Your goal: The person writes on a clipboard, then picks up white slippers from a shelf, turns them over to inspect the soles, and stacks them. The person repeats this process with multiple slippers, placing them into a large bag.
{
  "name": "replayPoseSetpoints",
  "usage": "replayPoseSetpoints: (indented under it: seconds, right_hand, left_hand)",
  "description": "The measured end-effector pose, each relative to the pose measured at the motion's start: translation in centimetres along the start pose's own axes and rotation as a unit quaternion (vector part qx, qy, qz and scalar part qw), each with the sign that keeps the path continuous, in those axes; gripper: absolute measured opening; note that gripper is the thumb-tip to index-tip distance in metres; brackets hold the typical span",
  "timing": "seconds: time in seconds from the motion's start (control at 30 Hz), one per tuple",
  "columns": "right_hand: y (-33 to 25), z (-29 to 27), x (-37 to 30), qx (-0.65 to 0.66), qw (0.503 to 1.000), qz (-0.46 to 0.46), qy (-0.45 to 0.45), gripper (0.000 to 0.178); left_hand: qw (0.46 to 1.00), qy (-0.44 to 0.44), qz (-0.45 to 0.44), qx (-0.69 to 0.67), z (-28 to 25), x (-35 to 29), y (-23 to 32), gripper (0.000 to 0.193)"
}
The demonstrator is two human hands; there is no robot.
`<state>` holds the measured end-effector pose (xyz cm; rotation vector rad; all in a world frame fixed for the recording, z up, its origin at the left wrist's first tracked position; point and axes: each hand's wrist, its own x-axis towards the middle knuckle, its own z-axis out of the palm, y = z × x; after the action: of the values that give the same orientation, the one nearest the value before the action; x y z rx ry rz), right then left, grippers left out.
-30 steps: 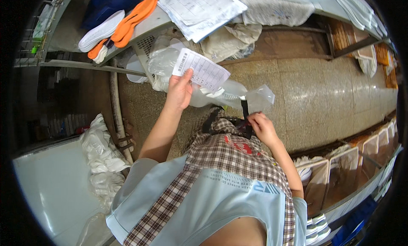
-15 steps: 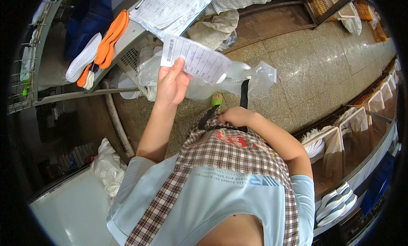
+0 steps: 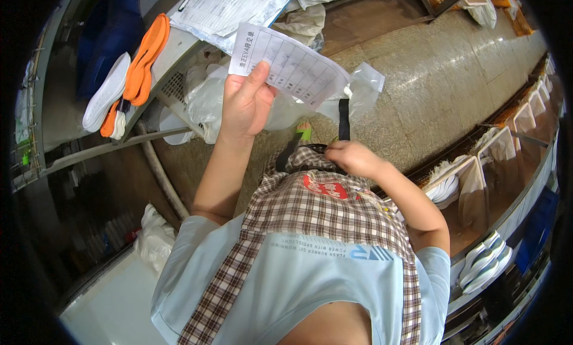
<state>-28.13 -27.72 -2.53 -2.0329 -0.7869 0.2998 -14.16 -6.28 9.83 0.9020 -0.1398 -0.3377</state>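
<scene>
My left hand [image 3: 248,103] is closed on a printed paper slip [image 3: 292,67], pinched between thumb and fingers and raised before me. The slip is white, with ruled lines and some handwriting. At waist height my right hand [image 3: 356,158] has its fingers curled in, by the dark-edged pocket opening of my checked apron [image 3: 322,217]. What those fingers hold, if anything, is hidden. A black strap [image 3: 344,121] rises just beyond the right hand. Behind the slip lies a clear plastic bag [image 3: 365,88].
Papers on a clipboard [image 3: 224,11] lie on a ledge at the upper left. Beside them are orange shoe soles [image 3: 143,62] and a white sole [image 3: 107,94]. Along the right runs a rack with lined bins [image 3: 498,166]; white-and-grey soles [image 3: 484,261] lie nearer. A speckled floor [image 3: 412,100] stretches between.
The slip has tilted and come round to face me more, held by my left hand. My right hand has lifted away from the apron's pocket area and moved a little right.
</scene>
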Motion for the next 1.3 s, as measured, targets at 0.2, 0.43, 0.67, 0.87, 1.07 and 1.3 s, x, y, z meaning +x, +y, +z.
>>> replayPoseSetpoints:
  seconds: [0.2, 0.43, 0.67, 0.87, 1.07, 1.3]
  right_hand:
    - [5.0, 5.7, 3.4, -0.151, 0.894, 0.145, -0.396, 0.028]
    - [3.1, 5.3, 4.3, -0.198, 0.816, 0.276, -0.467, 0.034]
    - [0.4, -3.0, -1.0, -0.044, 0.965, 0.212, 0.149, 0.045]
    - [8.4, -5.5, -0.2, -0.137, 0.829, 0.51, 0.183, 0.083]
    - [12.4, -2.5, -0.9, 0.046, 0.851, 0.504, 0.142, 0.088]
    - [9.7, 2.2, 2.6, 0.095, 0.823, 0.5, 0.251, 0.037]
  left_hand:
    - [1.0, -0.004, -0.01, -0.023, 0.1, 0.9, 0.3, 0.034]
    - [1.0, -0.013, 0.006, 0.008, -0.3, 0.7, 1.7, 0.037]
    - [0.999, 0.006, 0.042, 0.027, -0.5, -0.3, 2.7, 0.036]
    - [0.996, -0.053, 0.068, -0.012, -0.8, -1.8, 4.2, 0.029]
    - [0.986, 0.051, 0.159, -0.004, -1.1, -3.6, 6.7, 0.023]
    - [0.978, 0.054, 0.198, 0.03, -2.3, -4.7, 6.9, 0.027]
